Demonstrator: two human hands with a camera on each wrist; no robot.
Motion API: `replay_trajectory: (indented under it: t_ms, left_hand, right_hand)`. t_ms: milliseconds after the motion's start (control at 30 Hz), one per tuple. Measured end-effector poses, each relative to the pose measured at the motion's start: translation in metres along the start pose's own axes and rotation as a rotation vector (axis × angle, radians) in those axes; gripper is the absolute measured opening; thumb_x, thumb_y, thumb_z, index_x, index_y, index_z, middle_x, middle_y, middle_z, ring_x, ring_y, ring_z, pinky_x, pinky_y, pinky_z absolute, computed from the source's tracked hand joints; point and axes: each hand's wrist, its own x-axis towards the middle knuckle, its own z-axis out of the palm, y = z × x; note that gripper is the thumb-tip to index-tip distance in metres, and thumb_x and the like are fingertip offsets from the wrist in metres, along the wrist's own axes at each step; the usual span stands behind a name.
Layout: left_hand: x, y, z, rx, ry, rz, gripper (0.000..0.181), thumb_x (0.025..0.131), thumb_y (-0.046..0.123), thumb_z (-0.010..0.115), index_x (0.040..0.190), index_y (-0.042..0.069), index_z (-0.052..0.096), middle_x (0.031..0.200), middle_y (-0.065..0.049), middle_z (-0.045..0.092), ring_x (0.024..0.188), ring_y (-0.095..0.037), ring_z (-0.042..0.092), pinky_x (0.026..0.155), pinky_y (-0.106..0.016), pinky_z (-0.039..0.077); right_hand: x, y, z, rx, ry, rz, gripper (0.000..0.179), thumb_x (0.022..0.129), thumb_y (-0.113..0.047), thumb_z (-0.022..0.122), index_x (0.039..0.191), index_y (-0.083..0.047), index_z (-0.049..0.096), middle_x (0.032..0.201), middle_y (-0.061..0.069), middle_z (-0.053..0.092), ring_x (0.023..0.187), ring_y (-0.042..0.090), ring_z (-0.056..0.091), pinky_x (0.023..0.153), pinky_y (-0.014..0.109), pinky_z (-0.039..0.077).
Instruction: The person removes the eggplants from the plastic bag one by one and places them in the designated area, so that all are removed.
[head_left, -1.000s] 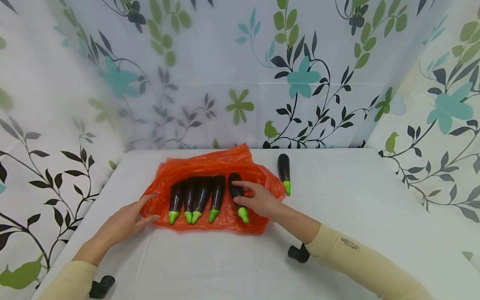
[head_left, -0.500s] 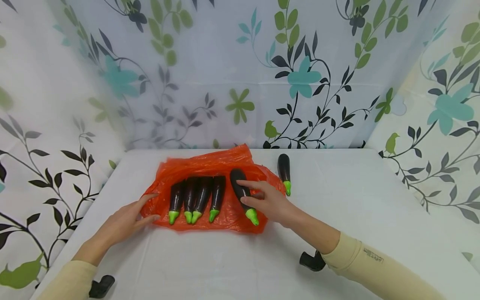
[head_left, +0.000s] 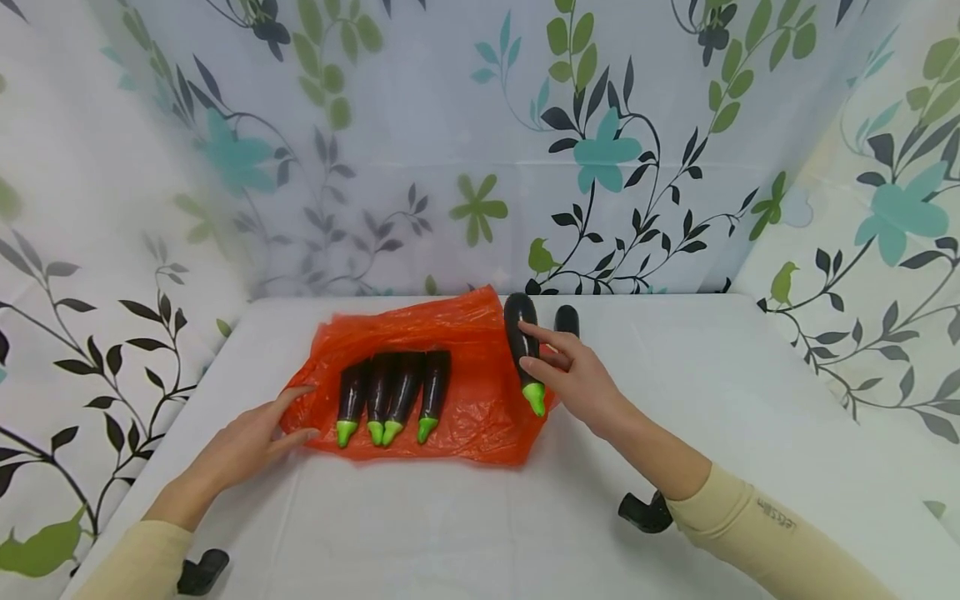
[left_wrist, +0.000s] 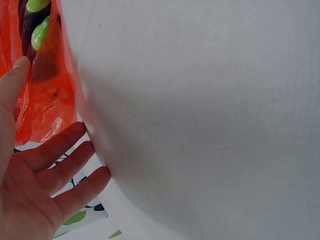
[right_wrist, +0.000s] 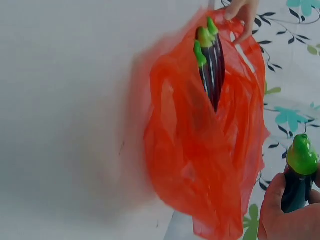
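My right hand (head_left: 581, 383) pinches a dark purple eggplant (head_left: 520, 312) with a bright green cap, over the right end of a red plastic bag (head_left: 487, 408). In the right wrist view the held eggplant's cap (right_wrist: 302, 157) shows between thumb and fingers, with the bag beside it. Several eggplants (head_left: 405, 396) lie side by side in the bag's open mouth, green ends toward me. My left hand (head_left: 240, 446) rests at the bag's left edge. Its fingers are spread and relaxed in the left wrist view, with the thumb against the red plastic (left_wrist: 50, 112).
Another eggplant (head_left: 567, 320) lies on the white table (head_left: 420, 533) right of the bag, mostly hidden by my right hand. Black wrist-worn pieces (head_left: 645, 512) show below both forearms. A leaf-patterned curtain (head_left: 480, 150) rises behind the table and at both sides.
My right hand has drawn one eggplant away from the row, moving it right and back across the bag's right end. The left hand stays where it was.
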Motion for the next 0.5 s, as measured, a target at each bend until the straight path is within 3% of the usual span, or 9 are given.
replay_trajectory:
  t_ms: [200, 500]
  left_hand:
    - [0.0, -0.002, 0.0, 0.003, -0.019, -0.015, 0.071, 0.089, 0.046, 0.069, 0.142, 0.01, 0.038, 0.122, -0.027, 0.06, 0.105, -0.044, 0.06, 0.085, -0.062, 0.048]
    - [0.0, -0.002, 0.0, -0.007, -0.012, -0.006, 0.069, 0.09, 0.044, 0.068, 0.143, 0.013, 0.037, 0.126, -0.028, 0.058, 0.106, -0.045, 0.059, 0.084, -0.063, 0.048]
  right_hand:
    - [0.01, 0.008, -0.019, 0.016, 0.075, -0.016, 0.05, 0.097, -0.029, 0.062, 0.145, -0.035, 0.047, 0.146, 0.01, 0.035, 0.124, 0.029, 0.055, 0.091, 0.039, 0.052]
    - [0.028, 0.029, -0.047, -0.022, 0.143, 0.031, 0.055, 0.097, -0.036, 0.061, 0.149, -0.032, 0.042, 0.146, 0.013, 0.038, 0.13, 0.037, 0.047, 0.104, 0.053, 0.04]
